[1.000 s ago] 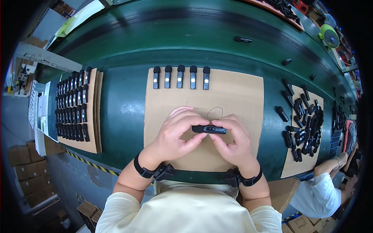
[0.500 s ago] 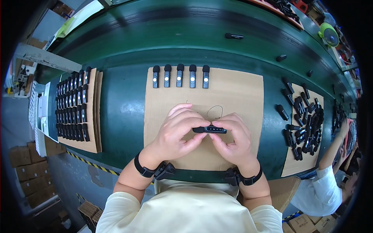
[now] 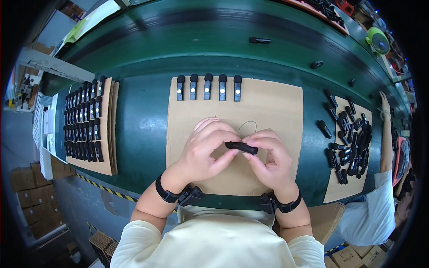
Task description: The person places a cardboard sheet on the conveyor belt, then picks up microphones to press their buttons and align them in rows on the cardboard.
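A small black wireless clip-on microphone (image 3: 241, 147) is held level between my hands, over the cardboard sheet (image 3: 214, 178). My left hand (image 3: 206, 145) pinches its left end, thumb against fingers. At the other end, my right hand (image 3: 271, 156) grips it the same way. A plain dark side of it faces up. Beyond my hands, several microphones (image 3: 208, 87) stand in a row along the sheet's far edge, foam tips pointing away and a pale round spot on each. A thin dark loop (image 3: 248, 127) shows on the cardboard just past my fingers.
At left, stacked cardboard (image 3: 107, 152) carries rows of microphones (image 3: 82, 131). Loose microphones lie heaped on another cardboard sheet (image 3: 335, 187) at right. Across the far side runs a green belt (image 3: 178, 35) with a few spaced microphones (image 3: 260, 40). A co-worker's arm (image 3: 386, 134) reaches over at far right.
The microphone in my hands has been rolled, turning its marked side out of sight and tilting slightly. Microphones on the belt have shifted left. The co-worker's arm has stretched out toward the belt.
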{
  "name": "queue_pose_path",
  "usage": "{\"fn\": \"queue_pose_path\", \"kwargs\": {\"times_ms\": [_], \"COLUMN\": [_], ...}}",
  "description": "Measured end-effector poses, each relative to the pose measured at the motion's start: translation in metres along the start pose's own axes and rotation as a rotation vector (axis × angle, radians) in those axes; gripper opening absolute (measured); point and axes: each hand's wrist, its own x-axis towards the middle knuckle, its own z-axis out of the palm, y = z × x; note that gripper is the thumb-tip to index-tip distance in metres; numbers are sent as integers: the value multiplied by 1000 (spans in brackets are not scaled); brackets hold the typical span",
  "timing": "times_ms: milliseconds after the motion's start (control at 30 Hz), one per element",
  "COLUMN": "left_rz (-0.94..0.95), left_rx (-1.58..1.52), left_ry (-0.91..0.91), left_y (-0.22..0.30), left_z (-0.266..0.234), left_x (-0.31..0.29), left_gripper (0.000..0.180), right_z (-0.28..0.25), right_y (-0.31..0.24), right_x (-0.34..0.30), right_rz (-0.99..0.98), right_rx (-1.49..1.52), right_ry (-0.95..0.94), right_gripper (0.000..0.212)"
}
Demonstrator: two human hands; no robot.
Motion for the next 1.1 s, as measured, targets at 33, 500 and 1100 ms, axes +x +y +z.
{"fn": "queue_pose_path", "kwargs": {"times_ms": [33, 500, 1100], "left_rz": [-3, -212, -255], "left_rx": [5, 57, 103], "left_ry": [-17, -150, -254], "left_y": [0, -19, -20], "left_z": [2, 11, 10], "left_x": [1, -7, -12], "left_gripper": [26, 33, 30], "right_z": [0, -24, -21], "right_y": [0, 14, 47], "right_x": [0, 33, 53], "right_rz": [-7, 82, -53], "right_rx": [22, -424, -757], "right_ry": [4, -84, -357], "right_gripper": [31, 28, 23]}}
